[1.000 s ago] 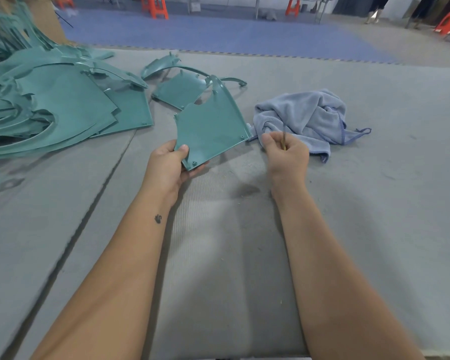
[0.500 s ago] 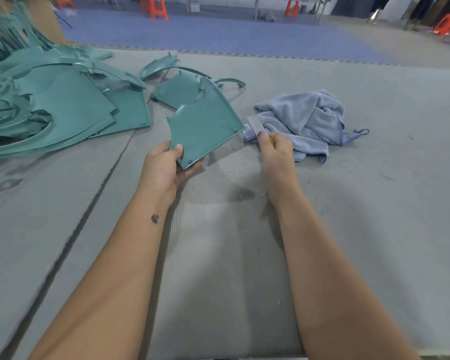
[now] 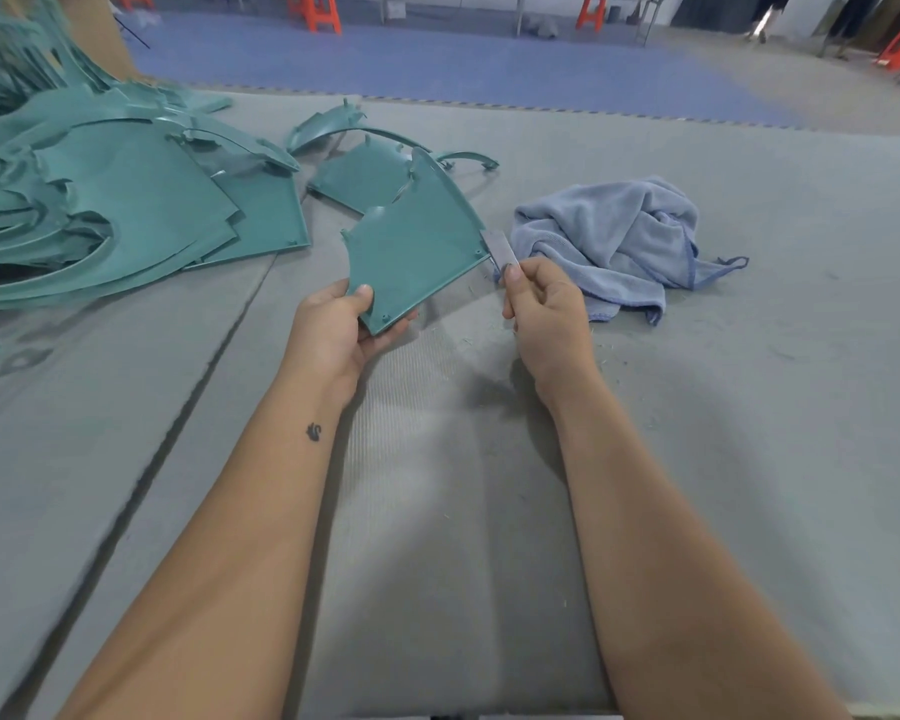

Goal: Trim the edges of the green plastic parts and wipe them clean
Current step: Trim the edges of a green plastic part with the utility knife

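My left hand (image 3: 341,332) grips the near corner of a fan-shaped green plastic part (image 3: 417,246), thumb on top, tilting it up off the grey table (image 3: 749,407). My right hand (image 3: 544,314) pinches a small flat metal blade (image 3: 500,249) whose tip touches the part's right corner edge. A crumpled blue cloth (image 3: 614,236) lies just behind my right hand.
A big heap of green plastic parts (image 3: 105,210) fills the table's left side. A few more green pieces (image 3: 365,168) lie behind the held part. Small green shavings (image 3: 468,335) are scattered near my hands. Orange stools (image 3: 320,10) stand on the floor beyond.
My right hand has turned the blade up and brought it against the part's right corner. My left hand has tipped the part slightly and shifted it left.
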Action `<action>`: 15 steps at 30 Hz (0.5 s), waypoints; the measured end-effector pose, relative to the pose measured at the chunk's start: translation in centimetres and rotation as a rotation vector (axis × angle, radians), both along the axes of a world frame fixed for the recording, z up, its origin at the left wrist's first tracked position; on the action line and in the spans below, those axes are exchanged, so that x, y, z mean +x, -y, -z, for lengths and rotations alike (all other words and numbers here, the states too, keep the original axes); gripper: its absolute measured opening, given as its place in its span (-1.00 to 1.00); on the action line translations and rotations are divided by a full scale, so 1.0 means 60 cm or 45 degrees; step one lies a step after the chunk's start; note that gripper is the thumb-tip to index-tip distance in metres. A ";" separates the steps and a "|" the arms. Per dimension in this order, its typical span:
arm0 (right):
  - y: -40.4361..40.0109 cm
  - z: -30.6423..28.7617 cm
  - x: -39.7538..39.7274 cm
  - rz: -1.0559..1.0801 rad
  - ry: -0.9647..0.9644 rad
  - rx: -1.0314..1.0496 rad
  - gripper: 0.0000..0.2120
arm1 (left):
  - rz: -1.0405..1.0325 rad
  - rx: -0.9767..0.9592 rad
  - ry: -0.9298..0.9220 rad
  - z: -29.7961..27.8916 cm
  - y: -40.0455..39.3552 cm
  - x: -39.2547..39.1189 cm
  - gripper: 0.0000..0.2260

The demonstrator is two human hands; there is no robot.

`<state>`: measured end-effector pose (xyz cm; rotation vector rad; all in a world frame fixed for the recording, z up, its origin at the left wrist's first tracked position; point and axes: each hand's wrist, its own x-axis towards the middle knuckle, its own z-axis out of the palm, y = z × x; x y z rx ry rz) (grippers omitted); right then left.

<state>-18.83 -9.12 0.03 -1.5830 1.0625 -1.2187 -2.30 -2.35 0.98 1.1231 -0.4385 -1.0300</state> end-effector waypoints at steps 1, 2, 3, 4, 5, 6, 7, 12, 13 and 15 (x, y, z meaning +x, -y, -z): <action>0.000 0.001 0.000 -0.005 0.000 -0.003 -0.75 | 0.001 -0.002 -0.011 -0.001 -0.001 0.000 -0.80; 0.000 0.000 0.000 -0.010 0.004 -0.012 -0.74 | 0.002 -0.002 -0.022 -0.002 -0.001 0.000 -0.80; -0.001 0.000 0.000 -0.014 0.008 -0.023 -0.75 | 0.006 -0.004 -0.033 -0.003 -0.002 0.001 -0.80; -0.001 -0.001 0.001 -0.022 0.011 -0.039 -0.77 | 0.013 -0.008 -0.045 -0.003 -0.002 0.000 -0.81; -0.003 -0.001 0.002 -0.037 0.003 -0.064 -0.77 | 0.021 -0.015 -0.056 -0.003 -0.002 -0.001 -0.81; -0.005 0.000 0.004 -0.061 -0.025 -0.100 -0.75 | 0.028 -0.021 -0.063 -0.003 -0.002 -0.003 -0.81; -0.007 0.001 0.006 -0.091 -0.080 -0.140 -0.73 | 0.031 -0.024 -0.065 -0.003 -0.001 -0.005 -0.81; -0.017 -0.001 0.012 -0.206 -0.152 -0.179 -0.72 | 0.038 -0.025 -0.072 -0.004 0.001 -0.007 -0.81; -0.018 -0.003 0.010 -0.187 -0.013 -0.125 -0.74 | 0.042 -0.025 -0.093 -0.004 0.000 -0.007 -0.82; -0.015 -0.006 0.004 -0.130 0.251 -0.028 -0.80 | 0.045 -0.027 -0.134 -0.007 -0.002 -0.005 -0.83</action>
